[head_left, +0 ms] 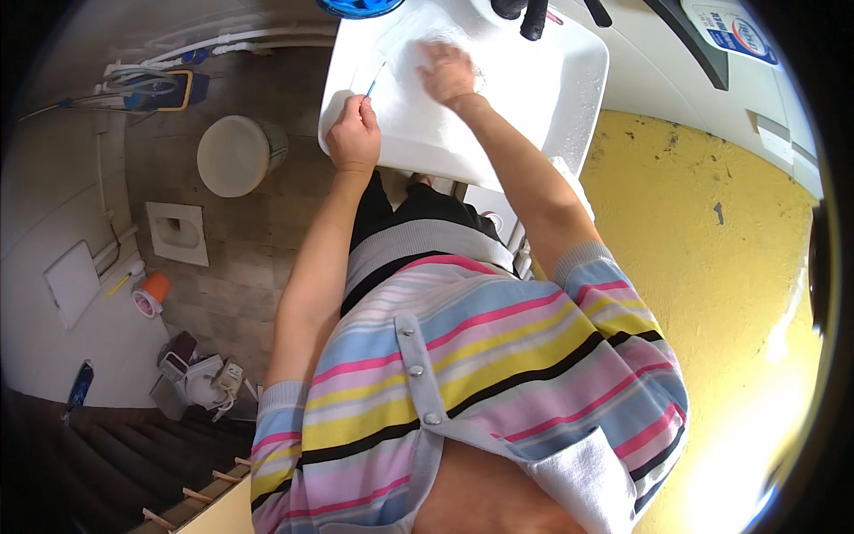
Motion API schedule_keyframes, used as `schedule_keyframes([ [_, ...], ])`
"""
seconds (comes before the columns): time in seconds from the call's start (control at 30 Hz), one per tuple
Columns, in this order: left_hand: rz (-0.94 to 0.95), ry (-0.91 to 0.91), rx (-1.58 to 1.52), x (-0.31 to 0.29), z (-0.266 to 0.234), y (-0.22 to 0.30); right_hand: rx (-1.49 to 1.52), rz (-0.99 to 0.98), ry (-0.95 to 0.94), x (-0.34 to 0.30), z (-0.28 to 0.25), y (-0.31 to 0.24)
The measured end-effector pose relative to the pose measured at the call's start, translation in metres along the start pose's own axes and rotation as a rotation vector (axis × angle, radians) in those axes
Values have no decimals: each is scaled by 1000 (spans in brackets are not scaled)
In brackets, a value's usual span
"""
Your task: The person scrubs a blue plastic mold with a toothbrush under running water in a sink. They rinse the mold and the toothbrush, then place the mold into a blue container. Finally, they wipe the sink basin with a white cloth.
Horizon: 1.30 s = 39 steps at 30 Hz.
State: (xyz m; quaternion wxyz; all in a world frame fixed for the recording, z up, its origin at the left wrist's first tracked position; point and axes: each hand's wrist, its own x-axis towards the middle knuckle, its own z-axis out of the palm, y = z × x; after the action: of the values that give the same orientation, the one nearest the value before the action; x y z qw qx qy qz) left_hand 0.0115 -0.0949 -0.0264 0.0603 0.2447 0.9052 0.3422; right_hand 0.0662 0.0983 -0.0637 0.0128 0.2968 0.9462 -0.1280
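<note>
Over the near left rim of a white sink (569, 133), my left hand (355, 135) is closed around a thin blue stick with a reddish tip (374, 83). The stick points up and away over the basin; its exact kind is too small to tell. My right hand (447, 73) is inside the sink, nearer its middle, with the fingers spread and slightly blurred. Nothing shows in that hand, and wet, shiny patches surround it. A dark faucet (534, 20) stands beyond it at the far right of the sink.
A blue round container (360, 6) sits by the sink's far left corner. To the left are a white bucket (233, 157), a floor-level squat toilet (178, 233) and an orange container (153, 290). A dark shelf (698, 44) with a white and blue package (731, 31) juts out at the upper right.
</note>
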Motion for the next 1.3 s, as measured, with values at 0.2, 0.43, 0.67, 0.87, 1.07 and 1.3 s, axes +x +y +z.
schedule_keyframes([
  [0.2,7,22,-23,-1,0,-1,52,-420,-308,-60,-11,-8],
  [0.43,6,43,-39,-2,-1,3,-22,62,-281,-74,-46,84],
  [0.67,40,15,-35,1,0,0,-60,-48,-153,-4,-14,-8],
  [0.87,21,34,-4,0,1,-3,80,-375,-248,-82,-11,13],
  [1.07,28,22,-22,-1,-2,4,76,113,-210,-72,-36,99],
  [1.3,38,-5,-36,2,-3,3,68,-2,-31,13,-3,3],
])
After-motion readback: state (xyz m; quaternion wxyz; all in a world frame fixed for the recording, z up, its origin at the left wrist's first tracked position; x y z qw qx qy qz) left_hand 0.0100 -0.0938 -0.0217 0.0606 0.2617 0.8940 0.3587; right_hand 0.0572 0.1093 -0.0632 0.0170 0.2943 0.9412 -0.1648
